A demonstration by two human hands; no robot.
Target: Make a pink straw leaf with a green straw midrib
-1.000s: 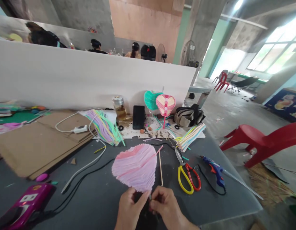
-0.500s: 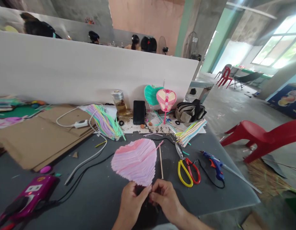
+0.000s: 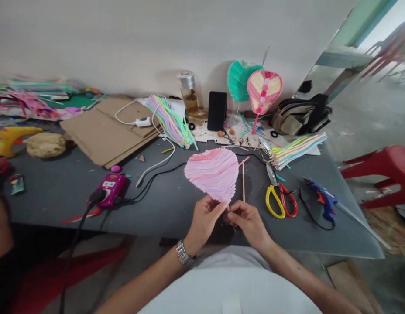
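A pink and lilac heart-shaped fan point(image 3: 213, 173), covered in fuzzy pipe-cleaner rows, lies tilted above the table. My left hand point(image 3: 205, 219) grips it at its pointed lower end, thumb on top. Close against that tip, my right hand point(image 3: 245, 221) is closed in a pinch; a small pale end shows between the hands, but what the right fingers hold is too small to make out. A thin wooden stick point(image 3: 243, 182) lies just beyond my right hand. Scissors point(image 3: 280, 200) with one yellow and one red handle rest to the right.
A blue glue gun point(image 3: 327, 203) lies at the right with its cord. Pipe-cleaner bundles point(image 3: 173, 122), a phone point(image 3: 217, 111), a jar point(image 3: 188, 92) and two finished fans point(image 3: 264, 92) stand behind. Cardboard point(image 3: 107, 135) and a magenta power box point(image 3: 112, 189) are leftward. Another person's arm point(image 3: 1, 226) shows at far left.
My view has tipped downward and swung left, so the table sits higher and further right in the picture. Both hands keep nearly the same pose at the fan's tip.
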